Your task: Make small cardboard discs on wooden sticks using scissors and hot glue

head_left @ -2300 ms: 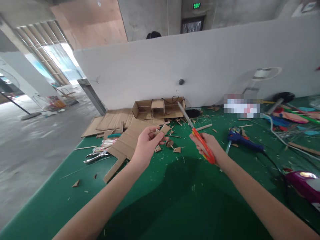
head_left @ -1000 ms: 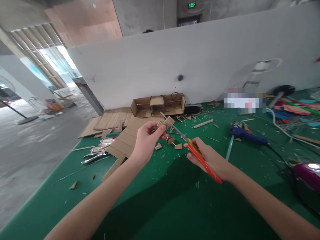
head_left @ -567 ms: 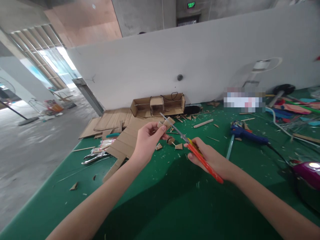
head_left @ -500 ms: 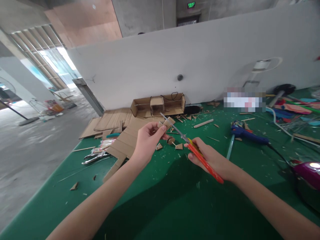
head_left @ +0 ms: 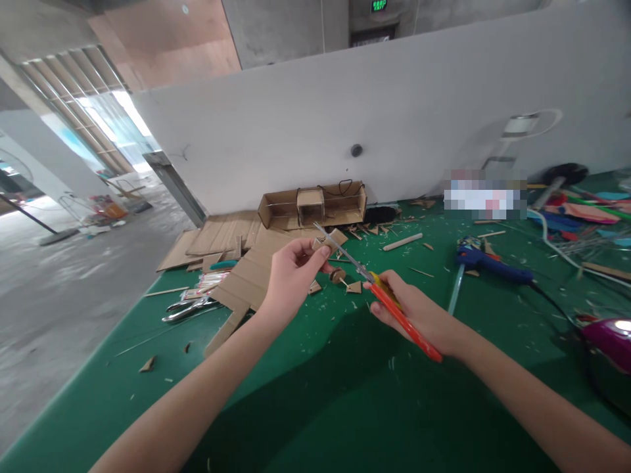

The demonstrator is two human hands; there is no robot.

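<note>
Green table (head_left: 305, 394), open cardboard box (head_left: 313, 206) by white partition (head_left: 345, 112), blue glue gun (head_left: 486, 259), pliers (head_left: 187, 309), flat cardboard sheets (head_left: 221, 236)

Green-topped table (head_left: 315, 394) – littered with small cardboard scraps and slivers. Flat cardboard sheets (head_left: 231, 253) at the far left, an open cardboard box (head_left: 315, 207) against the white partition. Pliers (head_left: 190, 309) near the left edge, a wooden stick (head_left: 403, 242) mid-table, a blue glue gun (head_left: 490, 261) to the right – a purple tool (head_left: 608, 338) at the right edge.
</note>
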